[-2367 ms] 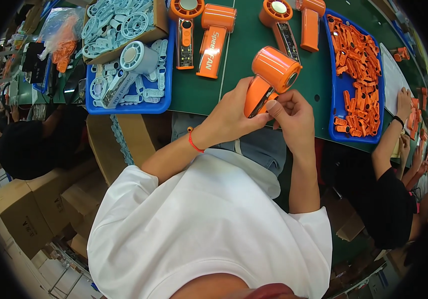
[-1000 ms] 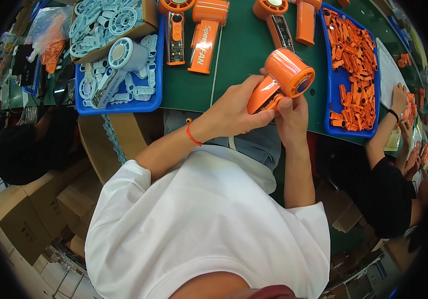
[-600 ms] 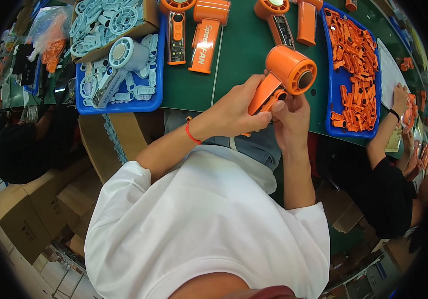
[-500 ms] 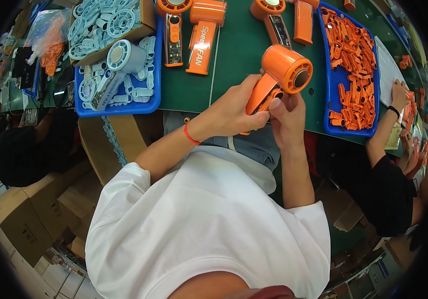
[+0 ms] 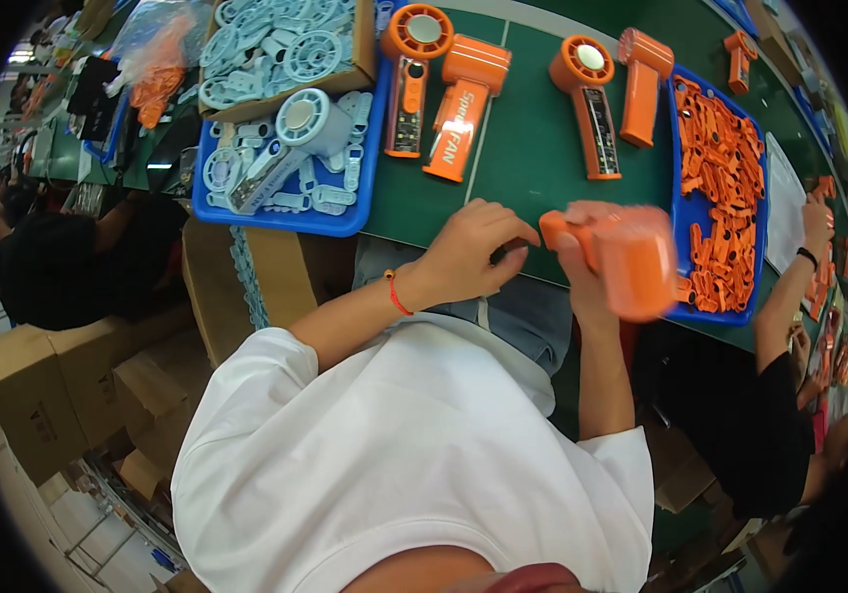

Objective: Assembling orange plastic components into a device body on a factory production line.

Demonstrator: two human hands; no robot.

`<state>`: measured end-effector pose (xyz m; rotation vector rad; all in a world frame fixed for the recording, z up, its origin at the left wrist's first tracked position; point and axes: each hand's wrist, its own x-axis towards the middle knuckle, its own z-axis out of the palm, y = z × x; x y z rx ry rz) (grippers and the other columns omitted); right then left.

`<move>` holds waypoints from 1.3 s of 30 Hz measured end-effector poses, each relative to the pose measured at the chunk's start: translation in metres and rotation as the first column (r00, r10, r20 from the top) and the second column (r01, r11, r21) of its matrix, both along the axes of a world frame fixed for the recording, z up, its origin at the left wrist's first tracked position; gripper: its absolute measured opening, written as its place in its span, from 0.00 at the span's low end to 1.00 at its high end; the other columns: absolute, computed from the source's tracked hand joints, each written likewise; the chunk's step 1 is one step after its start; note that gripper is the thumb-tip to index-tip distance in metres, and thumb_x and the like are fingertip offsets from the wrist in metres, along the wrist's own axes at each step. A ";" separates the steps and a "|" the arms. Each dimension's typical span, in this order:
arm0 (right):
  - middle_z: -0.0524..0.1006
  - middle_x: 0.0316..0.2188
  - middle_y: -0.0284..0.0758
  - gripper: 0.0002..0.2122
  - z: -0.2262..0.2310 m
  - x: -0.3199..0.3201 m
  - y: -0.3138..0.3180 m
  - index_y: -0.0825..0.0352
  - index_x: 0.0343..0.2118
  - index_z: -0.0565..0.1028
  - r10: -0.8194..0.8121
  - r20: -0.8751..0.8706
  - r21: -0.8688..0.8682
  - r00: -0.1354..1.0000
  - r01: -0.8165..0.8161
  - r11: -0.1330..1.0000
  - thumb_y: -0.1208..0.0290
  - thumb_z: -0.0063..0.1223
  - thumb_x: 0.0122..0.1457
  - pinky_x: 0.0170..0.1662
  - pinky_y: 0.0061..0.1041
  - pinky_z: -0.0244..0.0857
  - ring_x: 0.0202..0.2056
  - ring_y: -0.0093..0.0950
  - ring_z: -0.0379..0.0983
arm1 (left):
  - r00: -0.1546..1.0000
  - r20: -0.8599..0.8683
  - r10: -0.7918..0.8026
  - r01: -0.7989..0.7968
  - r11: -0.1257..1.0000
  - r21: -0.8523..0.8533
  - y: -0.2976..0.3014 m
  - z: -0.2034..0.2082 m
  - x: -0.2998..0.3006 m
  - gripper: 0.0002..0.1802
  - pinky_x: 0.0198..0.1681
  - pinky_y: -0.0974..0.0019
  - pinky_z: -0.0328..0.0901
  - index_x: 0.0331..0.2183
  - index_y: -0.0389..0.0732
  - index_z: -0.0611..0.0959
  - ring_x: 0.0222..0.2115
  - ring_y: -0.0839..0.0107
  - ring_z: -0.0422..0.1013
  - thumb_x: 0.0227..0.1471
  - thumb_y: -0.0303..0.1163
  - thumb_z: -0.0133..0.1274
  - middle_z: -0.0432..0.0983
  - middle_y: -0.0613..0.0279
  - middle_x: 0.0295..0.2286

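My right hand [image 5: 582, 259] grips an orange handheld fan [image 5: 634, 265] by its handle. The fan is smeared by motion, with its round head toward the right, over the table's front edge. To its left, my left hand [image 5: 475, 249] is apart from the fan, fingers loosely curled and thumb spread away; I see nothing held in it. On the green table beyond my hands lie several more orange fans. One fan [image 5: 407, 99] and another fan [image 5: 597, 128] have their inner electronics exposed along the handle, while a third fan [image 5: 464, 119] shows a closed, printed handle.
At left, a blue tray [image 5: 350, 219] holds light blue parts, a light blue fan [image 5: 276, 153] and a cardboard box [image 5: 357, 74] of ring-shaped parts. A blue tray [image 5: 683, 188] of small orange pieces stands at right. Beyond it, a co-worker's arm [image 5: 790, 272] reaches over the table.
My left hand has let go of the orange fan. My right hand has swung the fan rightward and turned it, so its head points right. The view has shifted slightly.
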<state>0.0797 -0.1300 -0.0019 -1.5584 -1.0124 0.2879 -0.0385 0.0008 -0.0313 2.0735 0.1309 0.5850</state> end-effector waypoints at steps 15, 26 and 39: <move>0.70 0.45 0.39 0.26 -0.003 0.019 -0.021 0.67 0.50 0.67 0.125 0.189 -0.503 0.974 -0.013 0.864 0.72 0.59 0.44 0.51 0.34 0.56 0.47 0.37 0.64 | 0.993 -0.065 0.099 -0.028 0.730 0.682 0.004 0.028 0.017 0.27 0.48 0.58 0.55 0.40 0.41 0.76 0.44 0.65 0.63 0.35 0.38 0.61 0.70 0.64 0.37; 0.70 0.42 0.36 0.19 -0.040 0.012 -0.016 0.66 0.46 0.69 0.027 0.633 -0.217 0.774 0.144 0.966 0.62 0.50 0.54 0.46 0.34 0.57 0.43 0.35 0.67 | 0.996 -0.030 0.081 -0.035 0.691 0.722 0.009 0.018 0.025 0.21 0.40 0.57 0.58 0.33 0.42 0.78 0.36 0.64 0.64 0.35 0.42 0.61 0.70 0.68 0.29; 0.71 0.41 0.35 0.20 -0.044 0.010 -0.016 0.66 0.47 0.70 0.006 0.666 -0.205 0.746 0.175 0.963 0.60 0.49 0.54 0.46 0.33 0.58 0.43 0.33 0.67 | 0.994 0.089 0.065 -0.110 0.652 0.751 0.010 0.010 0.026 0.21 0.36 0.58 0.59 0.31 0.40 0.79 0.34 0.63 0.65 0.36 0.44 0.59 0.71 0.67 0.27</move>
